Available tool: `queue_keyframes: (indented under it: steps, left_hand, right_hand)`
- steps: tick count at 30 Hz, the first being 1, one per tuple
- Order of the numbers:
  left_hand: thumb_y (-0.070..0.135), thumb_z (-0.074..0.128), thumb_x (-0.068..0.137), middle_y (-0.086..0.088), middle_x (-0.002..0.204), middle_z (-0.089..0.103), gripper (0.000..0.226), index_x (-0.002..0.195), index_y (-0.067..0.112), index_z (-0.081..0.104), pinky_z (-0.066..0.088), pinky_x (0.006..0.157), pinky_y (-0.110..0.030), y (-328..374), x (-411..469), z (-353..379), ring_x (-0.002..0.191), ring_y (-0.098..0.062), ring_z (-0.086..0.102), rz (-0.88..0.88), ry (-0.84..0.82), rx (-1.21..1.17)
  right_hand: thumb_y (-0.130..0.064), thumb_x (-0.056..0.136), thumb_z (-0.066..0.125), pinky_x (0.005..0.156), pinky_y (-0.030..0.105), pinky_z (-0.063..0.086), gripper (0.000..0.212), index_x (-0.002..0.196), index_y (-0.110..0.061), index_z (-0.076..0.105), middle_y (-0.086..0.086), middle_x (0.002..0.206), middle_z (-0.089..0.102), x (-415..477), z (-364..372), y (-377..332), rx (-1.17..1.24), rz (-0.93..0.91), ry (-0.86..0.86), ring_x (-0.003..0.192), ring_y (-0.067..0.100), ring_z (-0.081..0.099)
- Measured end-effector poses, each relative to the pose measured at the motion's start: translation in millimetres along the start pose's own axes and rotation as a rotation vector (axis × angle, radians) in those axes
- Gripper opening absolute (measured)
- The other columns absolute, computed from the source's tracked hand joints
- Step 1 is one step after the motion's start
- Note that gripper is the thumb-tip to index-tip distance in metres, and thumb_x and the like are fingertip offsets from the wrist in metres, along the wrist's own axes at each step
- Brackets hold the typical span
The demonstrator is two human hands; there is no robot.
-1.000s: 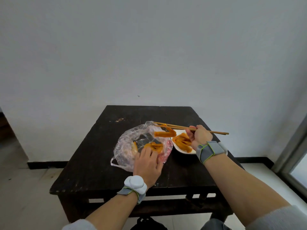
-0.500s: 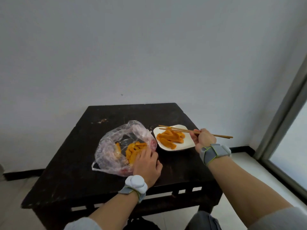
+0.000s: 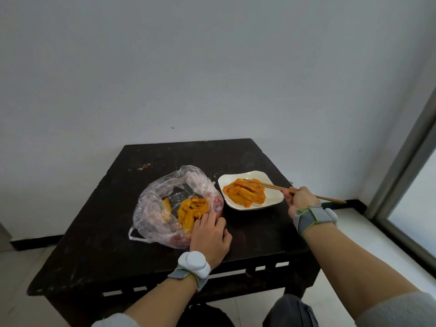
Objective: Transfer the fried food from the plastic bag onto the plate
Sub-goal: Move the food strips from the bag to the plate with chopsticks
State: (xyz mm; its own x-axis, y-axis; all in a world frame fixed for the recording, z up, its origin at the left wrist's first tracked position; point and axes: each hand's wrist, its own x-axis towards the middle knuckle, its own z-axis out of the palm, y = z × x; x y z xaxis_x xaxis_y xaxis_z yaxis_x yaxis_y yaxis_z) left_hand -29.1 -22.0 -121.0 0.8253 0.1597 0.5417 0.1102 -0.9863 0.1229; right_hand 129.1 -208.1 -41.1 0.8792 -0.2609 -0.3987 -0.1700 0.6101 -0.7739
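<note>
A crumpled clear plastic bag [image 3: 160,197] lies open on the dark table, with several orange fried pieces [image 3: 191,210] inside it. My left hand [image 3: 210,234] presses down on the bag's near right edge. To the right stands a white square plate [image 3: 226,185] holding a pile of orange fried food [image 3: 245,193]. My right hand [image 3: 300,201] grips a pair of wooden chopsticks [image 3: 271,186], and their tips rest on the pile on the plate.
The dark wooden table [image 3: 165,156] stands against a white wall, its far half bare. A window frame [image 3: 405,161] rises at the right. Pale floor tiles [image 3: 354,232] lie below the table's right side. My knees show under the near edge.
The chopsticks carried a fried piece from above the bag over to the plate and lowered onto the pile. My left hand stayed on the bag. The camera view shifted.
</note>
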Motion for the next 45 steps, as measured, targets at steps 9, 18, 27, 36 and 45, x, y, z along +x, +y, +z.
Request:
queue_keyframes:
  steps: [9,18,27,36,45]
  left_hand:
    - [0.031,0.046,0.077,-0.003,0.083,0.053,0.020,0.078,0.016,0.058,0.043,0.064,-0.036,-1,0,1,0.077,-0.023,0.049,0.004,0.008,-0.011]
    - [0.032,0.044,0.077,-0.003,0.082,0.053,0.022,0.077,0.016,0.058,0.043,0.064,-0.036,0,-1,-1,0.077,-0.023,0.050,0.003,0.012,0.001]
    - [0.029,0.046,0.077,-0.004,0.088,0.056,0.021,0.081,0.014,0.061,0.043,0.070,-0.037,-6,-1,-19,0.081,-0.024,0.050,0.001,0.095,-0.032]
    - [0.030,0.048,0.081,-0.005,0.094,0.056,0.021,0.086,0.014,0.061,0.044,0.073,-0.037,-41,-9,-44,0.086,-0.024,0.051,-0.061,0.135,-0.011]
    - [0.029,0.047,0.080,-0.006,0.085,0.055,0.021,0.081,0.014,0.061,0.044,0.068,-0.042,-82,-33,-53,0.077,-0.029,0.053,-0.187,0.140,0.037]
  right_hand:
    - [-0.012,0.098,0.051,0.048,0.023,0.058,0.016,0.103,0.002,0.053,0.005,0.080,0.063,3,-3,4,0.010,-0.018,0.069,0.060,0.019,0.062]
    - [-0.041,0.099,0.047,0.046,0.023,0.049,0.044,0.071,-0.010,0.061,0.007,0.067,0.058,-4,-1,-7,-0.095,-0.106,0.092,0.054,0.014,0.055]
    - [-0.039,0.101,0.046,0.039,0.018,0.049,0.045,0.074,-0.007,0.062,0.008,0.067,0.058,-26,14,-14,-0.051,-0.109,-0.020,0.051,0.014,0.054]
    - [-0.031,0.100,0.053,0.041,0.021,0.051,0.039,0.077,-0.003,0.066,0.011,0.065,0.060,-68,48,18,-0.185,-0.121,-0.277,0.048,0.016,0.056]
    - [-0.022,0.096,0.062,0.042,0.025,0.051,0.032,0.072,-0.001,0.065,0.020,0.062,0.061,-102,66,55,-0.466,-0.311,-0.503,0.041,0.019,0.055]
